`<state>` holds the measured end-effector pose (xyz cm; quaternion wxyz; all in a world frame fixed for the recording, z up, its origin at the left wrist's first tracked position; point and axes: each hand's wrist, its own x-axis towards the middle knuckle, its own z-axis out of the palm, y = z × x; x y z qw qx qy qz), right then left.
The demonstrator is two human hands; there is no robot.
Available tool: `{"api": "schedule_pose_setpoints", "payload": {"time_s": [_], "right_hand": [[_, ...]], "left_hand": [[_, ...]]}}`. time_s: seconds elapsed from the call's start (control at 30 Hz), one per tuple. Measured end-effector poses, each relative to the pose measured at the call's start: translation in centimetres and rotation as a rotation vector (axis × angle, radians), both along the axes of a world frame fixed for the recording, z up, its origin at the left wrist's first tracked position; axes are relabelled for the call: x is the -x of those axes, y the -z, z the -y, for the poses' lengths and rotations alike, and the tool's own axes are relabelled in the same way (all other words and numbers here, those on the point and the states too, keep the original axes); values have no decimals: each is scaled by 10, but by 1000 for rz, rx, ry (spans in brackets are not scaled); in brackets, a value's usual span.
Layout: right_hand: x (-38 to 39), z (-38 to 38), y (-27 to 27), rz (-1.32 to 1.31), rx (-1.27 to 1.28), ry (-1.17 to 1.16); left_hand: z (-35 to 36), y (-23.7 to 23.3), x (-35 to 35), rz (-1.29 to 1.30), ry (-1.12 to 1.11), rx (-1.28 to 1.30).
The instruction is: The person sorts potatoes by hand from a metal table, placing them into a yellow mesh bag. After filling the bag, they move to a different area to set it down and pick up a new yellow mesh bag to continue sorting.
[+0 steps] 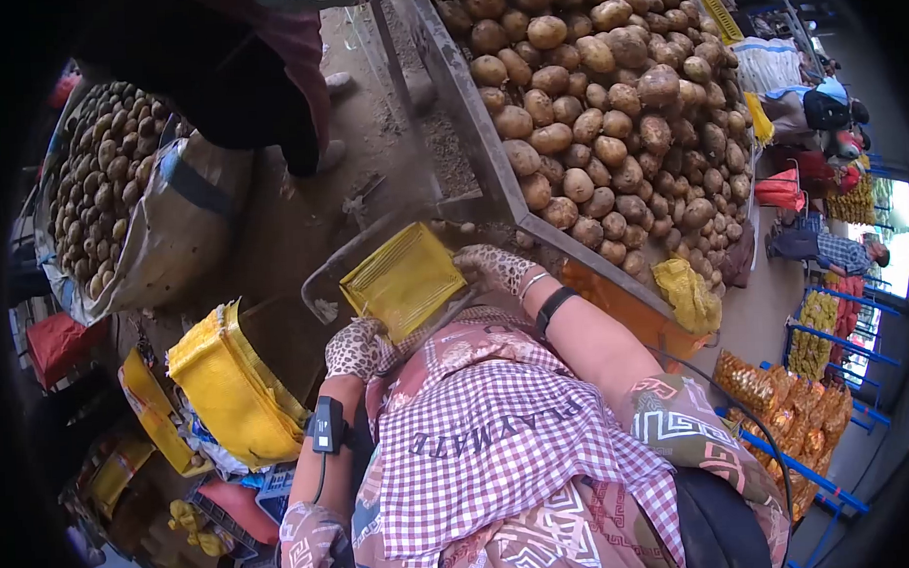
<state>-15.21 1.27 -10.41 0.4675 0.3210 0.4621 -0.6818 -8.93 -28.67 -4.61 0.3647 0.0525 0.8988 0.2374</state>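
Note:
In front of my waist lies a yellow sack (402,278), its flat face creased and shiny; it looks like woven plastic. My left hand (359,349), in a leopard-print glove, is closed at the sack's near left edge. On the right edge is my right hand (492,269), gloved the same way, with its fingers curled at the sack. A grey metal frame (319,279) runs around the sack's far and left sides. Fingertips of both hands are partly hidden.
Potatoes (609,118) are heaped in a metal-edged bin (491,173) ahead right. At left stand a large sack of potatoes (106,186) and a stack of yellow sacks (232,377). A person in dark clothes (237,81) stands ahead left. Filled net bags (779,413) are at right.

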Motion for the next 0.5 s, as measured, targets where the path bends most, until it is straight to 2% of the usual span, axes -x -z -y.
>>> {"api": "schedule_pose_setpoints", "payload": {"time_s": [0.07, 0.1, 0.17, 0.2, 0.27, 0.33, 0.4, 0.47, 0.5], "right_hand": [[9, 8, -25, -217, -274, -350], [15, 9, -23, -204, -258, -342], [24, 6, -16, -176, -355, -780], [23, 9, -8, -169, -353, -775], [20, 21, 11, -602, -669, -1138], [9, 24, 24, -604, -694, -1071], [-2, 20, 43, -468, -553, -694], [-4, 21, 28, -668, -695, -738], [0, 22, 23, -683, -725, -807]], "left_hand": [[0, 5, -3, 24, -15, -8], [2, 8, -6, 32, -27, -32], [6, 12, -9, 20, 2, -44], [4, 13, -8, -11, 15, -71], [1, 8, -4, 17, 8, -50], [4, 13, -2, -35, 32, -94], [2, 8, -1, -12, 30, -63], [2, 15, -4, -77, 19, -71], [4, 23, -7, -99, 10, -88]]}}
